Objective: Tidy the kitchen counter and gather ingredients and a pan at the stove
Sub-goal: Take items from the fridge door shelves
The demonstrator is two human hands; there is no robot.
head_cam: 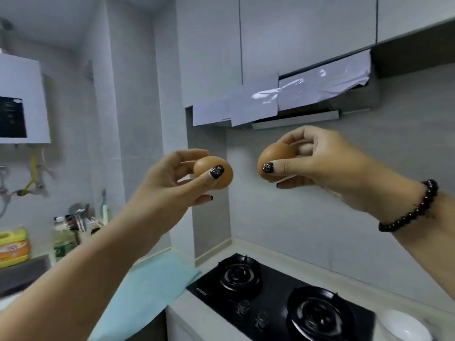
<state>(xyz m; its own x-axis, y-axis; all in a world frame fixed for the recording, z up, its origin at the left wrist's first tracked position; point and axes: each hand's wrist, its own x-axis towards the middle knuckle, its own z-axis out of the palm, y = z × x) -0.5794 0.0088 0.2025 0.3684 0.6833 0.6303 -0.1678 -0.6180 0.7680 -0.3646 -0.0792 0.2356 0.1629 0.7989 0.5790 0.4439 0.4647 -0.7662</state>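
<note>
Both hands are raised in front of the tiled wall, each with a brown egg. My left hand (172, 178) holds one egg (222, 177) between thumb and fingers. My right hand (327, 166), with a dark bead bracelet on its wrist, holds the other egg (272, 155) the same way. The two eggs are a short gap apart, not touching. Far below them lies the black two-burner gas stove (270, 289), with nothing on its burners. No pan is in view.
A white bowl (403, 327) sits on the counter right of the stove. A light blue cloth (147, 284) lies left of it. Bottles, a yellow detergent jug (13, 244) and utensils stand at the far left by the sink. A range hood (295, 102) hangs above.
</note>
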